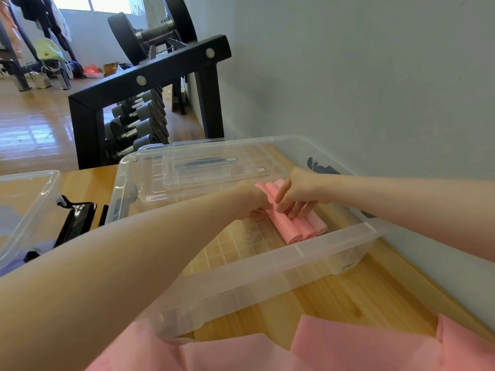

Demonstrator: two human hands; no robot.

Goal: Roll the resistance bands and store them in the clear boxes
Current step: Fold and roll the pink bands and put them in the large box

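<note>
Three pink rolled resistance bands [297,226] lie side by side on the floor of a clear plastic box [267,266] on the wooden table. Both my hands reach into the box. My right hand [300,195] rests its curled fingertips on top of the rolls. My left hand [253,200] is at the left roll's far end, its fingers hidden behind the wrist. Flat unrolled pink bands [348,344] lie along the table's near edge.
The box's clear lid [203,167] leans inside its far wall. A second clear box [24,210] with black clips [76,223] stands at the left. A black dumbbell rack [150,103] stands beyond the table, and a grey wall runs along the right.
</note>
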